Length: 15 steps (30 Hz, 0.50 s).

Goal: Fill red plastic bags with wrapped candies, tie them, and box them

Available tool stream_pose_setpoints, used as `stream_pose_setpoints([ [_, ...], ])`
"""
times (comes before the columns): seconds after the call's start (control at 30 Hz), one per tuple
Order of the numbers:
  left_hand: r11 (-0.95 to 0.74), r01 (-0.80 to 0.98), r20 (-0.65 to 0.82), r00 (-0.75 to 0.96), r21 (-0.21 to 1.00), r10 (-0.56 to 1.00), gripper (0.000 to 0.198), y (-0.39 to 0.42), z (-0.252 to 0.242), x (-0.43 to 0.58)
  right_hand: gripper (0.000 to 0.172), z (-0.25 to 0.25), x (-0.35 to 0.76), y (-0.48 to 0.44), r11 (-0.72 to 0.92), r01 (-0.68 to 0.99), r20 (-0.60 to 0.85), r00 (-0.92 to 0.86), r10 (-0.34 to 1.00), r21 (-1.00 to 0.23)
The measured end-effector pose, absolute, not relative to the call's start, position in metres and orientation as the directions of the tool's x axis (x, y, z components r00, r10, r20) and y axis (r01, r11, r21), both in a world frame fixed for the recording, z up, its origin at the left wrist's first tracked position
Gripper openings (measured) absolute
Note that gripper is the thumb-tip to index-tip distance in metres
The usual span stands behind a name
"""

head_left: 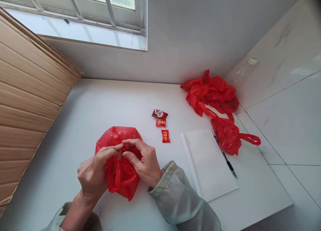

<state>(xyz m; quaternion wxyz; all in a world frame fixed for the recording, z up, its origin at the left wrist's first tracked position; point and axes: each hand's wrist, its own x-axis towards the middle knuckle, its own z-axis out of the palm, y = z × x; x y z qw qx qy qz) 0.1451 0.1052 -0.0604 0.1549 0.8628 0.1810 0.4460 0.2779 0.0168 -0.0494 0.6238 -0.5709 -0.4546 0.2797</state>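
Note:
A red plastic bag (pixel 117 135) with rounded, filled-out sides rests on the white table near its front. My left hand (pixel 94 169) grips the gathered top of the bag from the left, its fingers closed on the plastic. From the right, my right hand (pixel 144 159) pinches the same bunched part, thumb and fingertips close to the left fingers. The bag's handle loops hang toward me. What the bag contains is hidden. Beyond my right hand lie a dark red wrapped packet (pixel 159 114), a small red wrapped candy (pixel 161 123) touching or close to it, and another red candy (pixel 165 136).
Crumpled red plastic bags (pixel 215 93) lie at the back right, with a knotted red bag (pixel 228 134) before them. An open notepad (pixel 209 164) and a black pen (pixel 229 165) lie to the right. Corrugated cardboard (pixel 32 107) stands at the left, below a barred window (pixel 90 10).

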Motion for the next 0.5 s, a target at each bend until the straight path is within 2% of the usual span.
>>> stream_pose_setpoints([
  [0.13,-0.86,0.181,0.673,0.555,0.476,0.489,0.018,0.109,-0.064,0.146,0.027,-0.051,0.284,0.02,0.138,-0.003,0.121,0.46,0.88,-0.99],
  [0.3,-0.886,0.164,0.682,0.582,0.435,0.443,0.018,0.107,-0.059,0.149,0.023,-0.05,0.296,0.021,0.088,-0.182,0.019,0.354,0.935,-0.979],
  [0.4,-0.891,0.13,0.662,0.624,0.435,0.414,0.019,0.107,-0.054,0.146,0.021,-0.048,0.298,0.018,0.037,-0.232,-0.028,0.272,0.962,-0.972],
  [0.5,-0.904,0.078,0.643,0.678,0.419,0.356,0.016,0.108,-0.049,0.141,0.016,-0.046,0.298,0.014,-0.037,-0.199,-0.081,0.218,0.973,-0.979],
])
